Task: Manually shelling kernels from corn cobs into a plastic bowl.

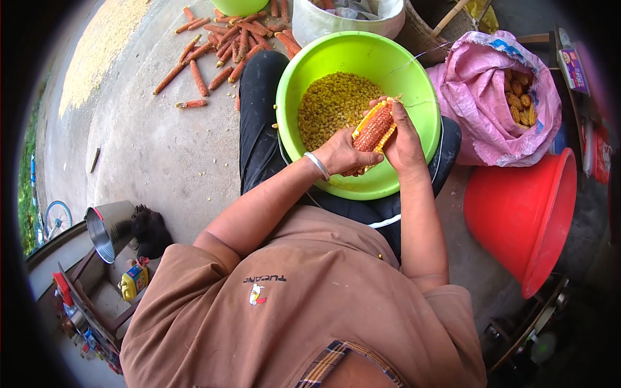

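Note:
Both my hands grip one partly shelled corn cob (374, 132) above a lime-green plastic basin (418, 167). My left hand (342, 154) wraps the lower end, its thumb across the cob. At the upper end my right hand (406, 138) holds the cob with the thumb along its side. A broad reddish strip of the cob is bare, with rows of yellow kernels still along both edges. Loose corn kernels (335, 104) cover the basin's bottom on the left side. The basin rests between my legs.
Bare corn cobs (237, 41) lie heaped on the concrete floor (160, 145). Right of the basin stands a pink woven sack (478, 92) holding unshelled corn ears (520, 99). A red plastic tub (516, 213) lies tipped below it. A white sack (335, 24) stands behind the basin, a metal bucket (114, 228) at lower left.

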Demonstrator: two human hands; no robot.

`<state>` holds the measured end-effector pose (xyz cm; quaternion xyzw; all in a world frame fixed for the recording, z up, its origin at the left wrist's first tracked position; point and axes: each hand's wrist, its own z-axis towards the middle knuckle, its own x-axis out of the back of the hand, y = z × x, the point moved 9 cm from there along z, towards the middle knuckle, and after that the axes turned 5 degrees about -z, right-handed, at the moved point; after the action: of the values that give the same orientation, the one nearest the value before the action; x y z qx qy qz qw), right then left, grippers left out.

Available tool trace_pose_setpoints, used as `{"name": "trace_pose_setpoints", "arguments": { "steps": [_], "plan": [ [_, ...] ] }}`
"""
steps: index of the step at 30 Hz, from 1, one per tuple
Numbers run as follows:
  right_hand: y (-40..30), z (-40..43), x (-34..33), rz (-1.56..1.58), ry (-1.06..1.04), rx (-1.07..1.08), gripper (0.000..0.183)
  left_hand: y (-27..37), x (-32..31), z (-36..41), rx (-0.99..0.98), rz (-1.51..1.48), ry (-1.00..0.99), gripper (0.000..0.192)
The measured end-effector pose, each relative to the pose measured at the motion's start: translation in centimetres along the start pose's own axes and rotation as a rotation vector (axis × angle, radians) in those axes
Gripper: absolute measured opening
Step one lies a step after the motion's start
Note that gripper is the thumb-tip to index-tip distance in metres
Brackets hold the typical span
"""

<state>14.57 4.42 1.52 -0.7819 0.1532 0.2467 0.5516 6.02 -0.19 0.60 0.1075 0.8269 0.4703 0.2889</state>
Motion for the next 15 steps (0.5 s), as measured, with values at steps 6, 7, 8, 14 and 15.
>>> {"name": "trace_pose_setpoints", "arguments": {
  "steps": [6, 7, 8, 14, 15],
  "plan": [
    [1.2, 0.0, 0.1, -0.433, 0.042, -0.007, 0.052, -1.1, 0.1, 0.3, 0.089, -0.043, -0.037, 0.026],
    [1.4, -0.7, -1.5, -0.361, -0.016, -0.053, 0.052, -0.5, 0.4, 0.6, -0.047, -0.188, -0.005, 0.026],
    [2.1, -0.9, -1.7, -0.350, -0.039, -0.094, 0.050, 0.1, 1.1, 0.7, -0.185, -0.332, 0.026, 0.026],
    [-0.4, -0.8, 0.0, -0.685, 0.071, 0.105, 0.040, 0.9, 4.9, 0.3, -0.285, 0.472, 0.085, 0.040],
    [-0.6, -0.8, 0.2, -0.850, 0.083, 0.183, 0.040, 3.0, 6.0, -0.7, -0.512, 0.573, 0.249, 0.043]
  ]
}}
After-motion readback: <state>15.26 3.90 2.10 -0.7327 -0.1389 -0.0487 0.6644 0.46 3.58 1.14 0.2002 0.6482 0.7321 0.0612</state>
